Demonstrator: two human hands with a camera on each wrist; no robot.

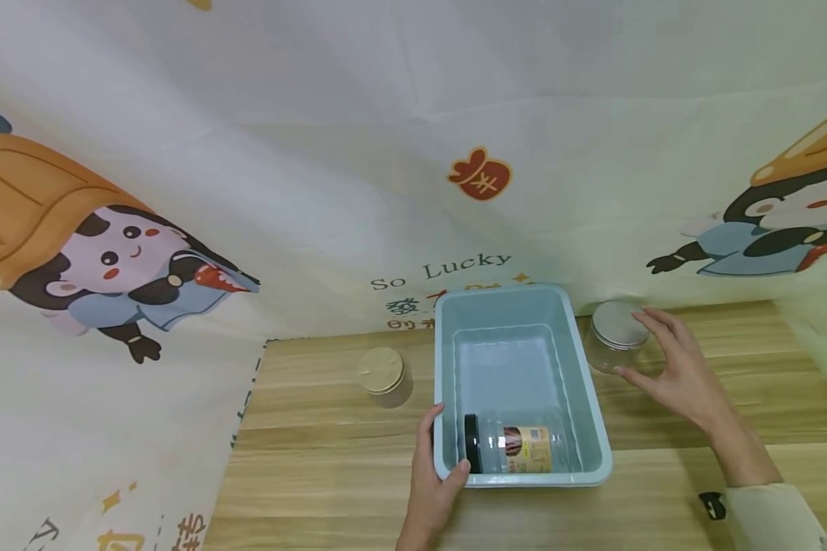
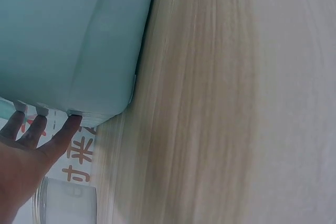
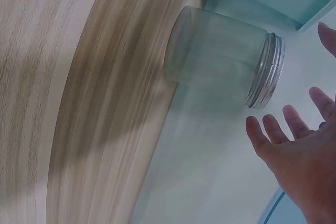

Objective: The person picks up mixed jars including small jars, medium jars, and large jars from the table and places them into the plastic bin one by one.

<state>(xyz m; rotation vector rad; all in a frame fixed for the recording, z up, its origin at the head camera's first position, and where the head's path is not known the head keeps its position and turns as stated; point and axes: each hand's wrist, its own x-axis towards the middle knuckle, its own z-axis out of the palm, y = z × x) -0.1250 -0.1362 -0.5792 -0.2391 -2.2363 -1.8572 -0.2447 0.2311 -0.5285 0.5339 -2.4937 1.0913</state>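
Observation:
A light blue plastic bin (image 1: 517,310) stands on the wooden table (image 1: 317,459). Inside it, a clear jar with a black lid (image 1: 513,448) lies on its side at the near end. My left hand (image 1: 441,453) grips the bin's near left corner, thumb hooked over the rim; its fingertips (image 2: 73,119) press the bin's outer wall (image 2: 68,35). My right hand (image 1: 651,348) is spread beside a clear jar with a silver lid (image 1: 613,337) just right of the bin. From the right wrist, that hand (image 3: 299,150) is open and a little apart from the jar (image 3: 220,61).
A third clear jar with a tan lid (image 1: 384,375) stands left of the bin and shows in the left wrist view (image 2: 65,203). A cartoon-printed cloth backdrop (image 1: 179,229) hangs behind the table and drapes down its left side. Bare wood lies near me.

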